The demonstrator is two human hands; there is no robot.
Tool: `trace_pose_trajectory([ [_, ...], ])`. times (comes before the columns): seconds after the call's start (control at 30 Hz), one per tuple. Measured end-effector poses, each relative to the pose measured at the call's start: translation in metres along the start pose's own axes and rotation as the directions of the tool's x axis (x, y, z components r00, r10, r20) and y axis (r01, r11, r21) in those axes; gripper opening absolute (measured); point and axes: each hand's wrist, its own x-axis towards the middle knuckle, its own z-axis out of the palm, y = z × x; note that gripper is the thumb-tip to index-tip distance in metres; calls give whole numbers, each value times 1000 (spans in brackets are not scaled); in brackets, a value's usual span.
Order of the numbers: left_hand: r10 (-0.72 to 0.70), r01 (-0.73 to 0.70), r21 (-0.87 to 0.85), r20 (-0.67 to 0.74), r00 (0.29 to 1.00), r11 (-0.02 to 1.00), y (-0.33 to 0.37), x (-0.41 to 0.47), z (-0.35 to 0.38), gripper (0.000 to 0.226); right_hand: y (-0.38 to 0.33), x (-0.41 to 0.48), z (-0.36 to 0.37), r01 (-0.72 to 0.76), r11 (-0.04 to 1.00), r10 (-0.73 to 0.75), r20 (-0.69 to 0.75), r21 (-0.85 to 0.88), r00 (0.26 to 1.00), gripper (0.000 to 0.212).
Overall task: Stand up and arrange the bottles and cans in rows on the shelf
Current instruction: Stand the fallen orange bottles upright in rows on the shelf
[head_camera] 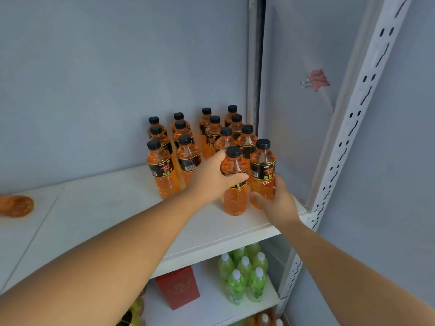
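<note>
Several orange drink bottles with black caps and black labels stand upright in rows at the right end of the white shelf (pixel 98 208). My left hand (pixel 211 177) is wrapped around the front bottle (pixel 235 198) of one row, which stands on the shelf. My right hand (pixel 277 203) grips the lower part of the rightmost front bottle (pixel 262 170), close to the shelf's right edge. One more orange bottle (pixel 15 205) lies on its side at the far left of the shelf.
A white perforated upright post (pixel 353 118) bounds the shelf on the right, with a pink binder clip (pixel 317 80) on the side panel. On the shelf below stand green bottles (pixel 244 274) with white caps and a red box (pixel 179 288).
</note>
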Motion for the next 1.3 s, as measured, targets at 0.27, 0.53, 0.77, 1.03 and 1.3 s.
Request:
trace_pose_trajectory([
  [0.27,-83,84,-50,23,996,995,-1,-5,7,75,-8,2,-3,-50,995,53,33,-82,998,67],
  [0.53,-193,195,1,165,967,981,-22,-33,-3,88,-17,-42,-11,-162,961,139,-114,-226,984,61],
  [0.77,-250,216,187,186,950,958,-79,-109,-78,68,-58,-90,45,2,960,-19,-60,-280,998,18],
  [1.03,-502,477,280,19,865,833,-175,-249,-241,65,-144,-148,211,227,936,-146,288,-270,946,48],
  [1.3,-648,687,227,-228,727,690,-229,-373,-361,64,-214,-197,342,418,885,-267,512,-204,816,58],
])
